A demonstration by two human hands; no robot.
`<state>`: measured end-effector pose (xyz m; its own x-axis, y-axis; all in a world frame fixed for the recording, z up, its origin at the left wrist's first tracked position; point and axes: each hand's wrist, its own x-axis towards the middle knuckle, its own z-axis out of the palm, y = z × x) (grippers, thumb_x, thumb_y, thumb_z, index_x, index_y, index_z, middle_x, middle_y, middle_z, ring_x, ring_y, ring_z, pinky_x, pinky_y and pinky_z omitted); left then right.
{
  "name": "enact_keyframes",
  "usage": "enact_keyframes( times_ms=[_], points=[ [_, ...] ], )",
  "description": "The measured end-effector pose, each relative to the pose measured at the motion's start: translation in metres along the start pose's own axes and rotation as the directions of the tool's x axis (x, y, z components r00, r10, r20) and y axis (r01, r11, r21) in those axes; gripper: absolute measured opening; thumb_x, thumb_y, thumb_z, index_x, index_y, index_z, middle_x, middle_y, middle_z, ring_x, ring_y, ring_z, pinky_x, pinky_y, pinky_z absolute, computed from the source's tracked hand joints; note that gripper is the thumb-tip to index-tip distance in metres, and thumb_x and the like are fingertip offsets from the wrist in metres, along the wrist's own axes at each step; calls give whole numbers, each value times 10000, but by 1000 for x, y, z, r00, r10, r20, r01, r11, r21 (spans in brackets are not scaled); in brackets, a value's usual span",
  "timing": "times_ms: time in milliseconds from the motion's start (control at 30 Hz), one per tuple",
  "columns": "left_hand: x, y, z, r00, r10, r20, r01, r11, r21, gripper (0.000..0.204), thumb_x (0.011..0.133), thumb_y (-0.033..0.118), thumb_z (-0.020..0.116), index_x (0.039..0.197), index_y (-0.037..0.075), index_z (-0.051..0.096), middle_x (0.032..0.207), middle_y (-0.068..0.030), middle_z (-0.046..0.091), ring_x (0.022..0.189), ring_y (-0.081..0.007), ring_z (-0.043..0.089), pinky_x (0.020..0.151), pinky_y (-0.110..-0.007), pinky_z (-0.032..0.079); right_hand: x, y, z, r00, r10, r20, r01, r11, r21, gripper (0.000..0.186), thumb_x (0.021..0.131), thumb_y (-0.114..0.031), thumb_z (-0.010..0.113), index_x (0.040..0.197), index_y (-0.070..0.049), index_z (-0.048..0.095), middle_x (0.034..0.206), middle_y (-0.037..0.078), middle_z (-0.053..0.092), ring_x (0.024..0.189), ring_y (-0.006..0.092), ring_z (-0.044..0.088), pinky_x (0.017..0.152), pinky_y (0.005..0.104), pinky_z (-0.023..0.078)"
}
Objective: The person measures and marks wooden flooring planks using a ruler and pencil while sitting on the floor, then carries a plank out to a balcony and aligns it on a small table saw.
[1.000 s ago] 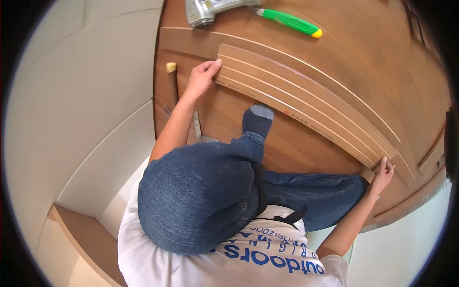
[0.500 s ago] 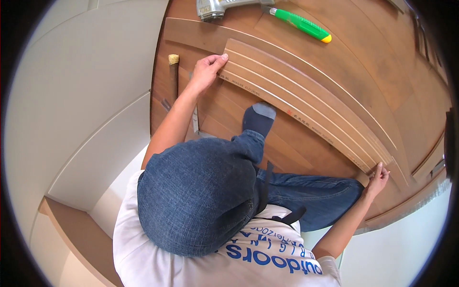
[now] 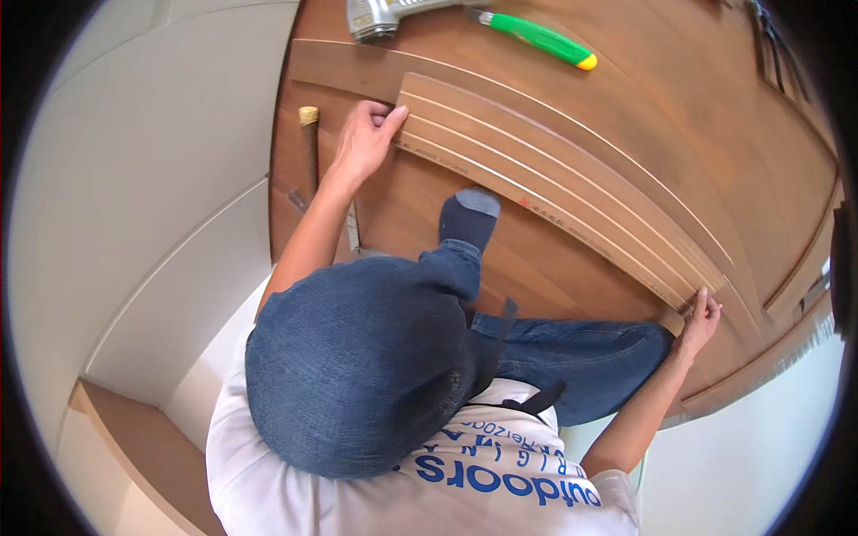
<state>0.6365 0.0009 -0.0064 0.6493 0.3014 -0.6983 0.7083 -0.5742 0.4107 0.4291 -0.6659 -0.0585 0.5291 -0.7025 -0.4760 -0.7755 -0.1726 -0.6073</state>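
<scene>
A brown floorboard (image 3: 545, 179) with pale lengthwise grooves lies across my front, sloping from upper left to lower right. My left hand (image 3: 366, 141) pinches its left end, thumb on the grooved face. At the other end, my right hand (image 3: 700, 323) is closed on the near corner with its fingertips. Just beyond it, a longer brown board (image 3: 344, 67) lies alongside, partly covered by the grooved one.
A green utility knife (image 3: 541, 41) and a grey metal power tool (image 3: 371, 20) lie on the wooden floor (image 3: 661, 67) at the far side. A wooden-handled tool (image 3: 310, 147) and a metal ruler (image 3: 353, 228) are left of my socked foot (image 3: 468, 219). White panels (image 3: 152, 188) rise at left.
The whole view has shifted slightly, so the floor items appear further left. Both hands keep hold of the floorboard's ends, with little other movement.
</scene>
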Motion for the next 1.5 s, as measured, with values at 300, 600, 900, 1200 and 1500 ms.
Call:
enact_keyframes(
  times_ms=[300,600,900,1200,1500],
  points=[
    [-61,75,95,423,708,566,-818,29,575,1121,689,574,870,1620,225,352,1616,-239,338,1506,-425,308,1219,-591,227,-5,-1,2,988,-139,-66,149,974,170,458,957,-293,802,1253,12,631,979,-36,566,876,75,504,811,221,421],
    [-95,119,63,76,844,531,-997,50,63,1108,661,472,879,1602,179,373,1479,-293,402,1386,-483,391,1156,-584,279,-140,-213,-90,953,-240,-188,295,581,758,738,1048,-504,480,1579,-4,372,1610,215,415,1455,434,426,1209,621,333],
    [-173,171,85,-134,909,395,-789,143,-597,1130,694,488,864,1592,62,327,1456,-264,447,1346,-428,479,1131,-511,351,-122,-330,26,289,-914,284,56,312,949,509,1088,-384,452,1457,-42,531,1318,188,618,1000,325,663,849,462,541],
    [-19,45,5,398,901,171,142,123,-982,674,1049,569,521,1549,120,464,1399,-120,637,1251,-289,623,1116,-468,455,-159,-367,122,429,-855,291,868,479,131,96,988,-73,698,1049,-3,722,854,-2,652,780,96,594,699,247,485],
    [2,-42,-22,963,183,200,-14,771,-636,651,1029,620,515,1230,16,653,1040,-100,733,941,-241,697,875,-406,540,-128,-258,234,397,-643,655,904,396,-160,332,909,-399,797,1016,-96,714,855,102,656,745,321,665,653,404,533]
  ],
)
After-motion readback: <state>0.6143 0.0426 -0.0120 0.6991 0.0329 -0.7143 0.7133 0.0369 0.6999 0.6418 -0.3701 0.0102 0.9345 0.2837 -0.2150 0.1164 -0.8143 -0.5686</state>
